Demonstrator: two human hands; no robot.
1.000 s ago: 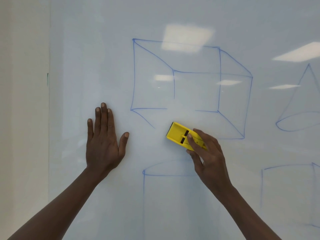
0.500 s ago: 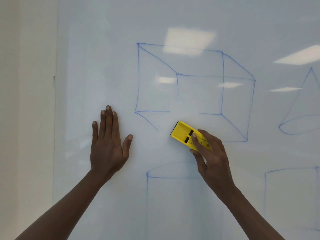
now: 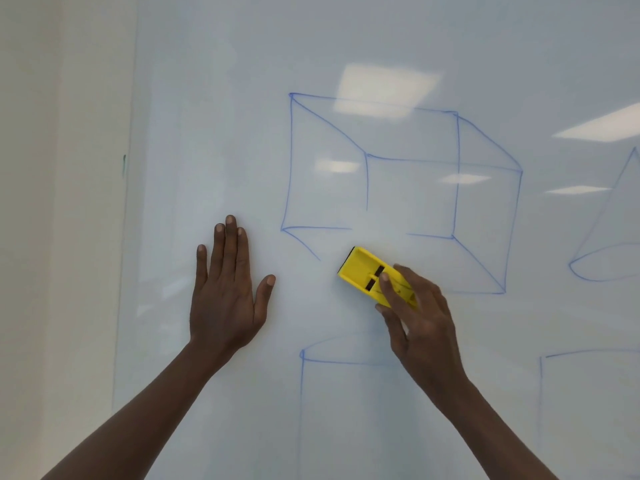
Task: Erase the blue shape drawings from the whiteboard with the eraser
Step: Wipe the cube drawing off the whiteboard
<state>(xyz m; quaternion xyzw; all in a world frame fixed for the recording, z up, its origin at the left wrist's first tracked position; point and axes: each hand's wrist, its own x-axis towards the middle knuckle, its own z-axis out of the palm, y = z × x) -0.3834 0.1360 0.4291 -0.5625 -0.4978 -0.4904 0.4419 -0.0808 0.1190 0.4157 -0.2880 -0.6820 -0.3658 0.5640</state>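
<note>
A glossy whiteboard [image 3: 214, 98] fills the view. On it is a blue cube drawing [image 3: 459, 168] whose lower front lines are wiped away in the middle. My right hand [image 3: 419, 317] presses a yellow eraser [image 3: 363, 270] flat on the board, just below the gap in the cube's bottom edges. My left hand [image 3: 225, 292] lies flat on the board with fingers spread, left of the cube. A blue cylinder drawing [image 3: 302, 382] sits below the eraser; its top right is faint or hidden by my right hand.
A blue cone drawing [image 3: 602, 244] is cut off at the right edge, and another blue shape [image 3: 554, 356] shows at the lower right. The board's left edge [image 3: 126, 202] meets a cream wall [image 3: 52, 202]. Ceiling lights reflect on the board.
The view has shifted, so everything sits a little lower and to the right in frame. The eraser stays by the gap in the cube's bottom edge; my left hand remains flat.
</note>
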